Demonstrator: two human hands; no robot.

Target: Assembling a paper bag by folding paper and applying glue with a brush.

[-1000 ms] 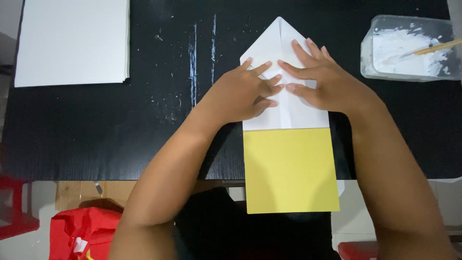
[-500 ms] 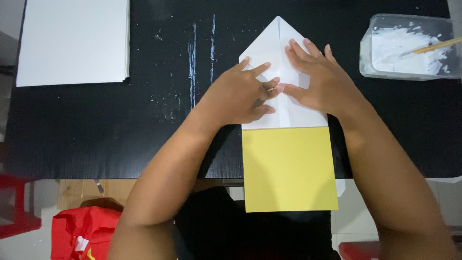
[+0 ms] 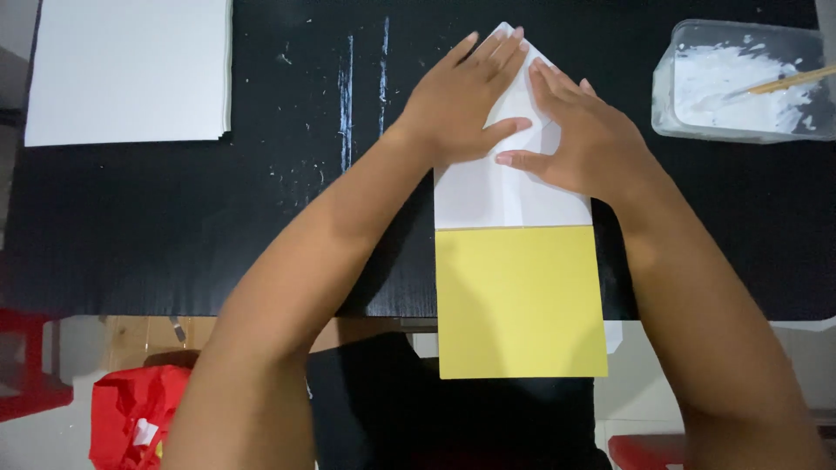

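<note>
From the head view, I see both hands have slid up toward the pointed tip of the folded sheet of paper, white above and yellow below (image 3: 514, 261); a second ago they pressed lower, near its middle. I judge the creasing is moving up along the slanted folds. My left hand (image 3: 461, 104) lies flat, fingers (image 3: 492, 52) stretched and close together on the left flap. My right hand (image 3: 583, 135) is also flat, fingers slightly spread, gripping nothing. The paper lies on the black tabletop (image 3: 174, 218), its yellow part below my palms, overhanging the table's edge.
</note>
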